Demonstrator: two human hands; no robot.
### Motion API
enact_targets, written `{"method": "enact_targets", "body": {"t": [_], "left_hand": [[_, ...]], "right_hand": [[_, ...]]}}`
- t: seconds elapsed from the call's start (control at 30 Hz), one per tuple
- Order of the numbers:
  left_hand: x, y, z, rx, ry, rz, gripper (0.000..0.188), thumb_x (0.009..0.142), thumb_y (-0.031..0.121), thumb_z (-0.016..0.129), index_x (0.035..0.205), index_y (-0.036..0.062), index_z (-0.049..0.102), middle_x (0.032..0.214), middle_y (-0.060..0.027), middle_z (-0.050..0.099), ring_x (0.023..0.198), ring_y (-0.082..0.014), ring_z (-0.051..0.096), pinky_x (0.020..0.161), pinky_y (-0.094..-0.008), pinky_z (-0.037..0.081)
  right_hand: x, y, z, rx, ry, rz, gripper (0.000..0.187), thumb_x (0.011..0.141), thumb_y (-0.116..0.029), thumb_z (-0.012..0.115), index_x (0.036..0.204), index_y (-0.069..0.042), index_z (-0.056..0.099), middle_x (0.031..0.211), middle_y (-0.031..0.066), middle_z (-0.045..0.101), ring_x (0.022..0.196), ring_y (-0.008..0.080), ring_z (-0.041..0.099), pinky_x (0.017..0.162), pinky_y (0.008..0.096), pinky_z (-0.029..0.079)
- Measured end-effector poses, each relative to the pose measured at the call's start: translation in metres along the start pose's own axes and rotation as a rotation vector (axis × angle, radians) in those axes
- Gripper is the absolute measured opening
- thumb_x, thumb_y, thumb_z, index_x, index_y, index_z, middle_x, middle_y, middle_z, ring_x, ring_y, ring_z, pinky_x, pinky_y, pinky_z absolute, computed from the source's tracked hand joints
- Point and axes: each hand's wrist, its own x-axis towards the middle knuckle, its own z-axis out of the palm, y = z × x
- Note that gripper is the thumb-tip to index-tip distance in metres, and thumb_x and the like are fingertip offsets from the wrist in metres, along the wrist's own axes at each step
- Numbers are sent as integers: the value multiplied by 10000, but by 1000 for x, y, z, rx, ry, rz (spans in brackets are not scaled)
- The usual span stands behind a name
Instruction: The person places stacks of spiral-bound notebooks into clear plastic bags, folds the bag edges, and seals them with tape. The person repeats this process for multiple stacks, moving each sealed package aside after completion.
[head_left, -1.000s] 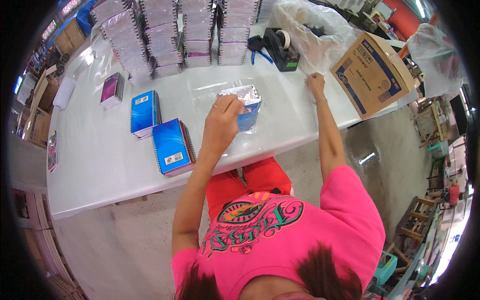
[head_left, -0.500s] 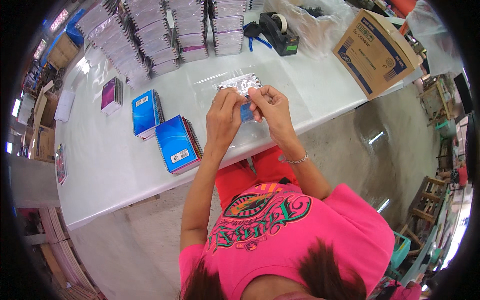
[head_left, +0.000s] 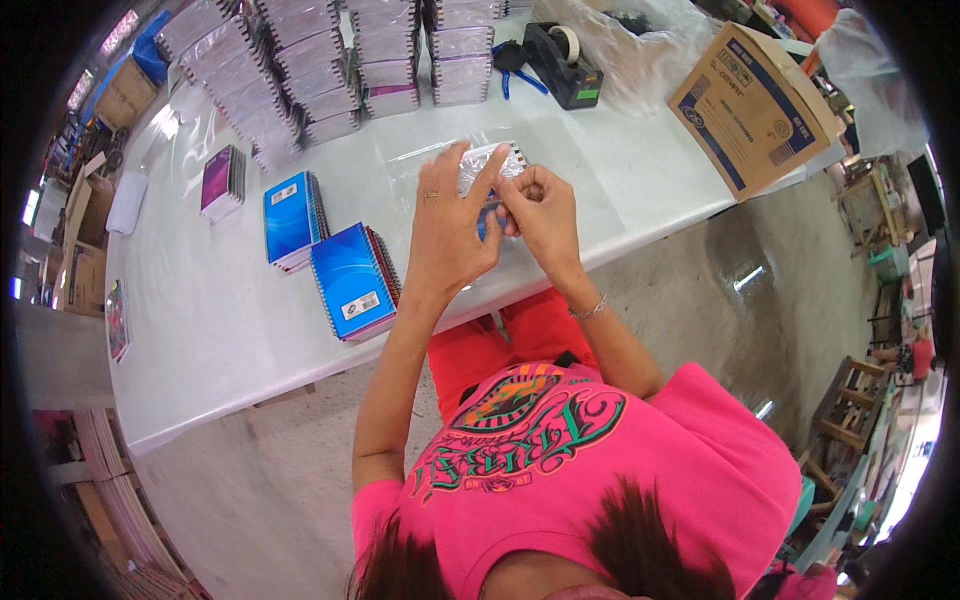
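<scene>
A small spiral notebook [head_left: 487,168] in shiny clear plastic lies near the table's front edge, partly covered by my hands. Over its left side my left hand [head_left: 448,228] is open, fingers stretched out and apart. My right hand [head_left: 547,212] is closed in a pinch at its right side; what sits between the fingertips is too small to make out. Blue shows between the two hands. To the left are a front stack of blue spiral notebooks [head_left: 352,280], another blue stack [head_left: 290,220] behind it, and a purple stack [head_left: 222,182].
Tall stacks of plastic-wrapped notebooks [head_left: 385,60] line the table's back. Beside them are blue-handled pliers [head_left: 518,75] and a black tape dispenser [head_left: 570,75]. A cardboard box [head_left: 745,110] stands at the right edge, near crumpled clear plastic [head_left: 640,60].
My left hand has opened from a pinch, its fingers now stretched out over the notebook. My right hand stays pinched in nearly the same place.
</scene>
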Motion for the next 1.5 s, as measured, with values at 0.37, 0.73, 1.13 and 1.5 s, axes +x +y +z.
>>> {"method": "enact_targets", "body": {"t": [0.37,0.73,1.13,1.5], "left_hand": [[14,-12,-7,-39,-197,-7,585,759,219,690,1312,89,551,1284,-176,535,1230,-356,474,1095,-517,298],[43,-32,-82,-37,-267,-129,691,696,329,791,1268,33,541,1222,-170,589,1175,-337,528,1033,-396,393],[39,-231,-227,807,110,-378,611,693,138,739,1272,154,542,1286,-80,579,1214,-290,531,1021,-484,382],[-68,-262,-153,442,252,-636,425,885,268,635,1235,50,531,1278,-163,545,1311,-338,436,1050,-491,353]], "right_hand": [[-2,64,-7,-339,198,-229,373,808,-206,795,659,-29,503,562,1,505,535,62,430,477,252,362],[-7,61,-59,-515,34,-338,402,828,-189,774,652,-19,455,539,13,384,538,89,332,485,271,319],[7,36,-116,-655,100,-272,395,884,-205,723,668,-31,441,571,-28,392,566,64,345,496,239,305],[-16,54,10,-196,-481,-53,201,936,-196,634,1010,-9,615,842,39,614,741,107,550,689,263,464]]}}
